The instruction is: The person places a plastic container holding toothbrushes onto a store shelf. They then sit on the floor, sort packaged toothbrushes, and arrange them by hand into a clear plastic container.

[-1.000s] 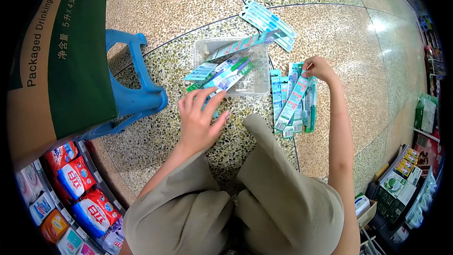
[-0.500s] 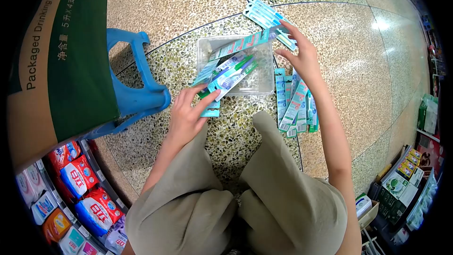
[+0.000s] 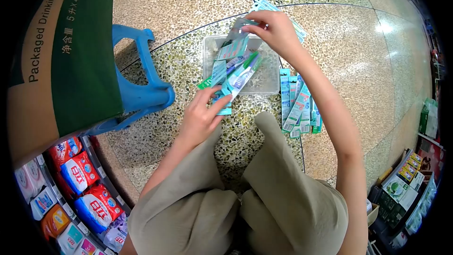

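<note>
I log a clear rectangular plastic bin (image 3: 271, 83). Right hand (image 3: 272, 29): thumb and fingers pinching a blurred turquoise pack's (image 3: 233, 48) clear end, above the bin. Left hand (image 3: 202, 117): fingers closed on a long white-and-green toothbrush pack (image 3: 241, 76), slanting far-right over the bin.

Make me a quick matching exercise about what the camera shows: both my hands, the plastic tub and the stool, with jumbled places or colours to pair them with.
1. Left hand
2. Right hand
3. Plastic tub
4. Stool

A. By the tub's far edge
B. Blue
C. By the tub's near edge, fingers on a toothbrush pack
D. See-through, on the speckled floor

Pairs: 1-C, 2-A, 3-D, 4-B
</note>
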Demonstrator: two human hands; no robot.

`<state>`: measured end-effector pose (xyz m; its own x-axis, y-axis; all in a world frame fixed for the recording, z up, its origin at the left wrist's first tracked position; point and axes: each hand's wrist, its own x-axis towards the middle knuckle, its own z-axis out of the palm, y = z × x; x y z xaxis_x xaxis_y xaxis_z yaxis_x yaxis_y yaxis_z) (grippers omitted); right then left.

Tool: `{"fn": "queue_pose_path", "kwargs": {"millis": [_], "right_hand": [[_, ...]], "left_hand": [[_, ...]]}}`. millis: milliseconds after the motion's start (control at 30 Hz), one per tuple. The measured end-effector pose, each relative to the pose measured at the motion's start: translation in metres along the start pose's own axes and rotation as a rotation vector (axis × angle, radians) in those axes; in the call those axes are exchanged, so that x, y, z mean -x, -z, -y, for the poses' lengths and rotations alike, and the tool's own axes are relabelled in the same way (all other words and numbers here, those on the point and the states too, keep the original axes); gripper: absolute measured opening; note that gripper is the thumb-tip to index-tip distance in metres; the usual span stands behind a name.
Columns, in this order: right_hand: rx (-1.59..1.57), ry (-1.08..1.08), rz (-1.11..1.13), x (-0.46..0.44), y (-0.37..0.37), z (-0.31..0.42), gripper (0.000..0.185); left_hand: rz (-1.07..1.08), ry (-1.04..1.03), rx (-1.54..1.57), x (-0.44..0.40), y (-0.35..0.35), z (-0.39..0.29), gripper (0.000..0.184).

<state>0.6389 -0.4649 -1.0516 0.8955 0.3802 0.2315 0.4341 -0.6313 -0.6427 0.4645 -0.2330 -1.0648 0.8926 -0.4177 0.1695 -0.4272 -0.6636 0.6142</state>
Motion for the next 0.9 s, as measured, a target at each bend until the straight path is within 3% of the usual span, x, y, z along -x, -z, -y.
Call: {"fn": "queue_pose_path", "kwargs": {"millis": [200,233,333,533,633,900], "right_hand": [[0.095,0.126,0.099,-0.032,-0.018,0.027,0.026],[0.093,0.153,0.076,-0.034,-0.022,0.026,0.025],[0.060,0.151,0.031,-0.038,-0.024,0.023,0.024],[0.019,0.039,0.055,-0.043,-0.022,0.017,0.027],[0.026,0.012,0.103,-0.046,-0.018,0.014,0.029],[-0.018,-0.001,0.133,-0.046,-0.013,0.010,0.027]], "left_hand": [[-0.204,-0.212,-0.105,-0.002,0.012,-0.016,0.034],[-0.266,-0.210,-0.120,-0.006,0.012,-0.015,0.026],[-0.272,-0.153,-0.137,-0.042,0.024,-0.017,0.029],[-0.046,-0.217,-0.303,-0.117,0.014,-0.023,0.041],[0.092,-0.150,-0.423,-0.136,-0.005,-0.025,0.041],[0.277,-0.093,-0.263,-0.159,-0.032,-0.023,0.043]]}}
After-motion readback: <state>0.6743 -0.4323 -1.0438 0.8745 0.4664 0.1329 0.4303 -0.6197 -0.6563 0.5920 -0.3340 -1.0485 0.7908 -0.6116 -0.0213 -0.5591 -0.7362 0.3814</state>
